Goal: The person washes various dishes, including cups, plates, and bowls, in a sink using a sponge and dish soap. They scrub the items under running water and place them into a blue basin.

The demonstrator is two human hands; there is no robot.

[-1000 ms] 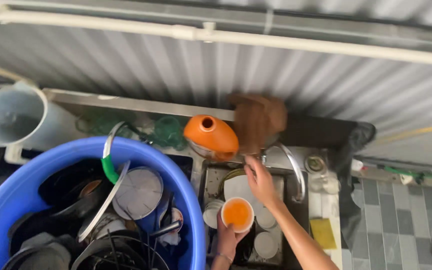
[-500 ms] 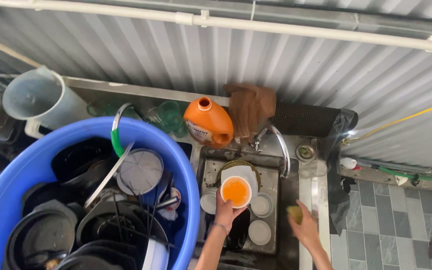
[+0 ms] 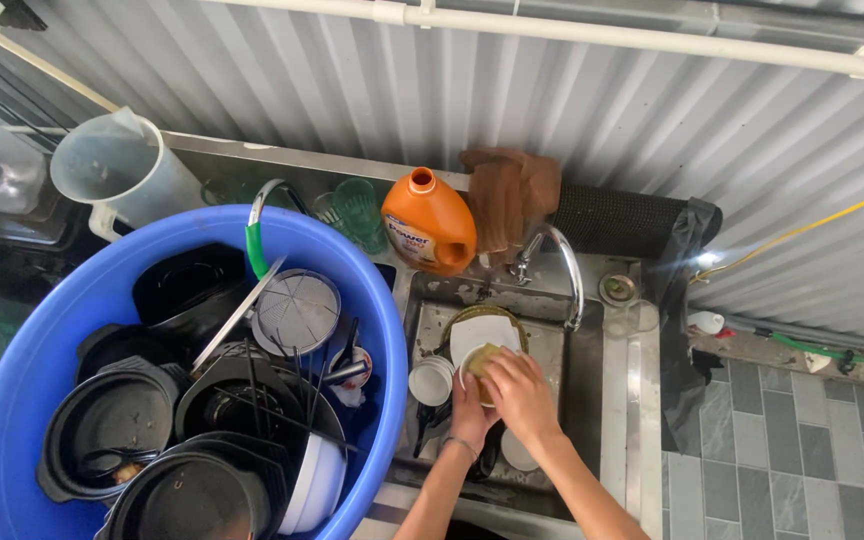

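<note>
Right hand (image 3: 518,392) fingers curl around a yellow-green sponge (image 3: 480,357), pressing it into a small bowl (image 3: 469,372) gripped from below by the left hand (image 3: 471,415), lower centre of frame, over the steel sink (image 3: 582,360); 1 blue tub (image 3: 42,350) sits left.

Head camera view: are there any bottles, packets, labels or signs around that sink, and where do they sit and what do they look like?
Detergent jug: stands on the ledge behind the sink, left of the tap; squat, orange, open neck with no cap, with a white and blue printed label on its front.
No other package, sign or screen shows.
</note>
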